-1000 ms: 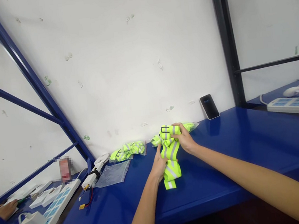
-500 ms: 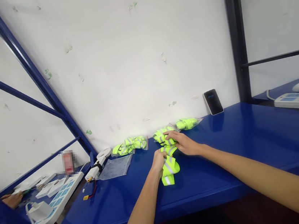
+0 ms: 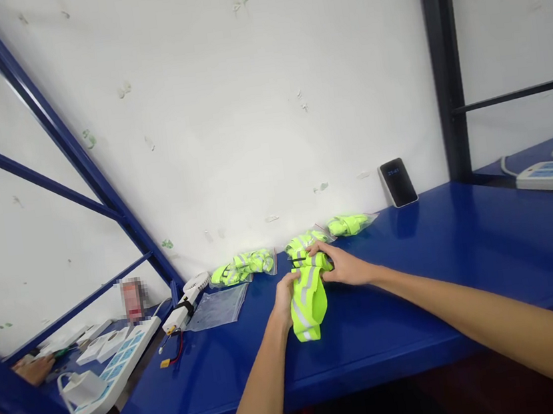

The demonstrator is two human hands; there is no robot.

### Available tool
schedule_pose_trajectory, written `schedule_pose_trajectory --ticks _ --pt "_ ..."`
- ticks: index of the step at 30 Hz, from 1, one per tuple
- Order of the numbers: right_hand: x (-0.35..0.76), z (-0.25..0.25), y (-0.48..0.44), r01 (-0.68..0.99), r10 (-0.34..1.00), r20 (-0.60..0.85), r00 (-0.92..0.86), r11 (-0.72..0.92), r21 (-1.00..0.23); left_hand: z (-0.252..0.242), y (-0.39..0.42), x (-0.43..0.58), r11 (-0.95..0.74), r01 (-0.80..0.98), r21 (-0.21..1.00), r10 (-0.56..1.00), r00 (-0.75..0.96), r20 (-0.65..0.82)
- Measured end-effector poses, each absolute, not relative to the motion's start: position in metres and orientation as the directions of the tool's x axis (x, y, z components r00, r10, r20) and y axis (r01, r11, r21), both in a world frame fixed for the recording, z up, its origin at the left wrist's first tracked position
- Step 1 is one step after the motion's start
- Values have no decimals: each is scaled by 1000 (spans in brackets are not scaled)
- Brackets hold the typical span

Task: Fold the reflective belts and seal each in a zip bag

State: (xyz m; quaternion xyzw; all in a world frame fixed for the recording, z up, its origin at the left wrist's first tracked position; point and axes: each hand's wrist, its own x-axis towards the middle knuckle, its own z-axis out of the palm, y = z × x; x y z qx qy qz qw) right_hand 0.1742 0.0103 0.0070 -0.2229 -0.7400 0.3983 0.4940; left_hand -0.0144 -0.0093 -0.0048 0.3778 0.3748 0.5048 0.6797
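A neon yellow-green reflective strap [image 3: 309,304] with silver stripes hangs between my hands over the blue table. My left hand [image 3: 285,294] pinches its left edge, thumb on top. On the upper, bunched part of the strap, my right hand [image 3: 336,263] is closed, fingers bent over it. Just behind lies a bagged bundle of the same material [image 3: 305,238], partly hidden by my right hand. Farther right against the wall is another bagged bundle [image 3: 349,224]. More bagged neon bundles [image 3: 243,267] sit to the left, beside a flat clear plastic bag [image 3: 218,307].
A small white fan [image 3: 196,283], a white device with wires [image 3: 178,316] and a power strip [image 3: 120,370] are at the left. A black-screened clock [image 3: 398,182] leans against the wall at right. Another person's hand [image 3: 37,367] shows at far left beyond the blue frame.
The strap's hanging part has turned and spread wider, and my left hand has shifted slightly left along its edge. My right hand stays at the bunched upper part. The view has shifted slightly.
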Motion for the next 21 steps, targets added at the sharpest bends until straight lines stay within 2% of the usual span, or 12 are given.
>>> schedule_pose_trajectory --ticks 6,14,21 --pt "180 8 15 -83 759 547 -353 556 -827 7 -16 -18 269 -372 888 890 448 -82" --pt "182 17 18 -68 709 538 -456 575 -816 11 -20 -20 169 -413 895 938 345 -18" --pt "176 13 18 -245 748 532 -396 473 -846 12 -21 -19 195 -414 889 908 418 -4"
